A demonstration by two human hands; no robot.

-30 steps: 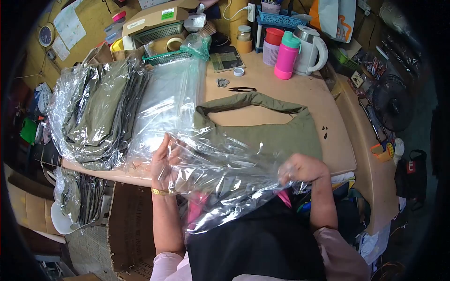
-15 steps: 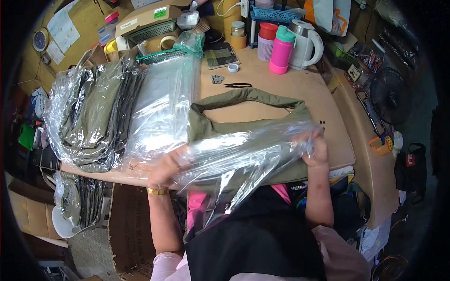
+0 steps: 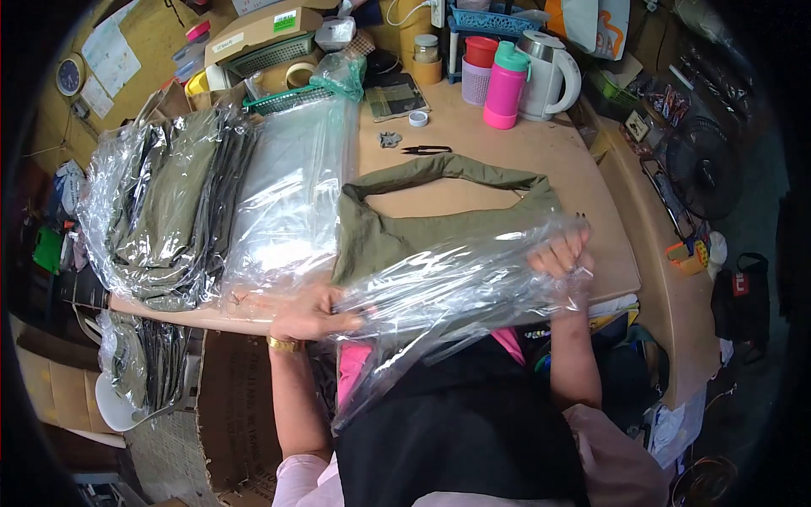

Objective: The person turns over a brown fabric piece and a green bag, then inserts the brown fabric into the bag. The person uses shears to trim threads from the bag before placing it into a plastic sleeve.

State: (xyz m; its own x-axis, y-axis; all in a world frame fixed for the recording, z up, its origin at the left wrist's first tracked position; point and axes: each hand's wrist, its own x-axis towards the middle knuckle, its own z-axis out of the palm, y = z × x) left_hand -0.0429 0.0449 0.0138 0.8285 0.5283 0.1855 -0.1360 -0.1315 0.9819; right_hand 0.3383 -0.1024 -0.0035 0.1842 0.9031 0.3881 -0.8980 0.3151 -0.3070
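Observation:
A clear plastic bag (image 3: 448, 287) is stretched between my two hands, over the lower part of an olive green garment (image 3: 397, 232). My left hand (image 3: 311, 313) is closed on the bag's left end at the table's front edge. At the right end, my right hand (image 3: 564, 262) has its fingers curled onto the plastic. The garment lies on the table (image 3: 583, 194), its ring-shaped upper part uncovered. Left of it are a pile of flat clear bags (image 3: 291, 186) and a stack of olive garments in plastic (image 3: 173, 194).
Small black snips (image 3: 427, 150) and a white ring (image 3: 418, 119) lie behind the garment. Farther back stand a pink bottle (image 3: 505, 89), a kettle (image 3: 547, 76) and a green basket (image 3: 291, 100). A fan (image 3: 703, 173) is at the right. More wrapped garments (image 3: 148, 359) are below the table's left side.
The bag's right part has come down and nearer my body, with my right hand turned so its fingers show. My left hand has moved slightly right and down, its thumb now along the plastic.

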